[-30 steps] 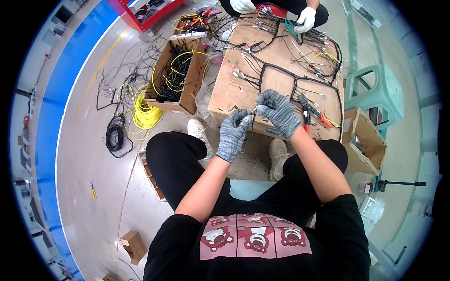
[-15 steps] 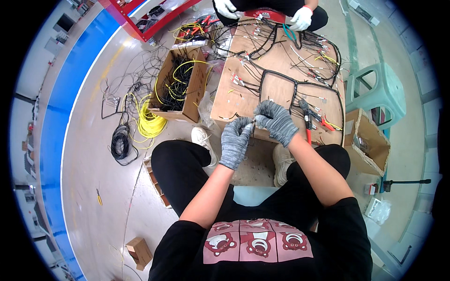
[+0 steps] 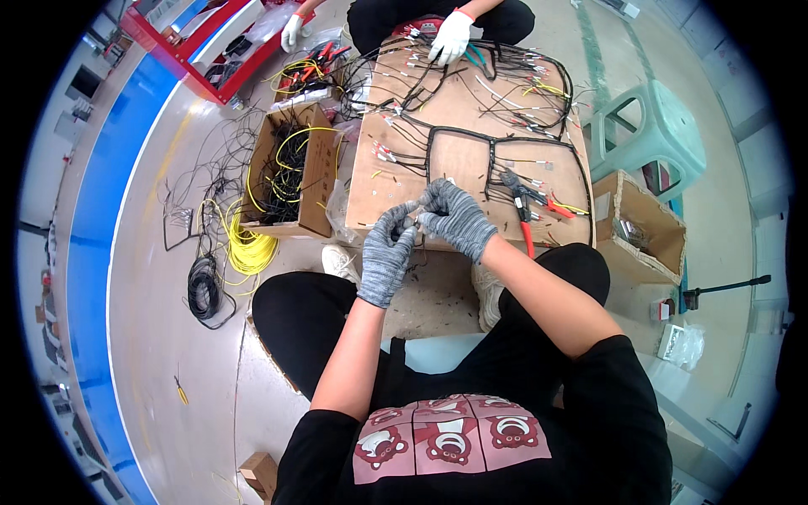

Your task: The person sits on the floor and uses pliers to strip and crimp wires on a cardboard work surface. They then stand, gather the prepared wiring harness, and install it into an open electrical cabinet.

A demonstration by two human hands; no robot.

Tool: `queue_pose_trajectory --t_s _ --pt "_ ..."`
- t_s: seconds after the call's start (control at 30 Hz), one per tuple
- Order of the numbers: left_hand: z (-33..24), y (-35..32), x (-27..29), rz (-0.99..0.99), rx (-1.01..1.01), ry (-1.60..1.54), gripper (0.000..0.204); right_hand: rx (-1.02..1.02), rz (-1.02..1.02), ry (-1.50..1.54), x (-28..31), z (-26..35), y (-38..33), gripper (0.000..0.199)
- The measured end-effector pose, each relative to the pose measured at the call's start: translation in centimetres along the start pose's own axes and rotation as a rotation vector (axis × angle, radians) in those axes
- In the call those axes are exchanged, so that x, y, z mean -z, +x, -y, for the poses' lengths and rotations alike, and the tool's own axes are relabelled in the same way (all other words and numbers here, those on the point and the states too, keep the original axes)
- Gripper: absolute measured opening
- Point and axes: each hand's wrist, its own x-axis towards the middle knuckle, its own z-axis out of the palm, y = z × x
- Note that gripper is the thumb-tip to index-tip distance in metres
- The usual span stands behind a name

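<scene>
In grey knit gloves, my left hand and my right hand meet at the near edge of a wooden board. Fingertips of both are pinched together around something thin and small, too tiny to make out. On the board lies a black wire harness with taped branches and many loose ends bearing white and red tags. Just beyond my right hand rest red-handled pliers and a second tool with red grips.
A cardboard box of black and yellow wire stands left, beside a yellow wire coil and a black coil. Right are an open carton and a green stool. Opposite, a co-worker's white-gloved hand is near teal-handled pliers.
My view has shifted slightly, while my hands stay pinched together. One co-worker's hand has come over the board by the teal handles; the other has moved out toward the red cart.
</scene>
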Motion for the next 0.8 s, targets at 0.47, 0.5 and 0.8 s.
queue_pose_trajectory --t_s 0.47,0.5,0.8 --pt "0.0 0.7 -0.2 0.171 0.011 0.067 0.03 0.025 -0.029 -0.196 1.6 -1.1 -0.7 0.029" --pt "0.1 0.6 -0.4 0.172 0.0 0.073 0.029 0.044 -0.025 -0.185 1.7 -1.4 -0.7 0.028" --pt "0.0 0.3 -1.5 0.215 -0.025 0.174 0.034 0.051 -0.093 -0.012 2.1 -2.7 -1.3 0.031"
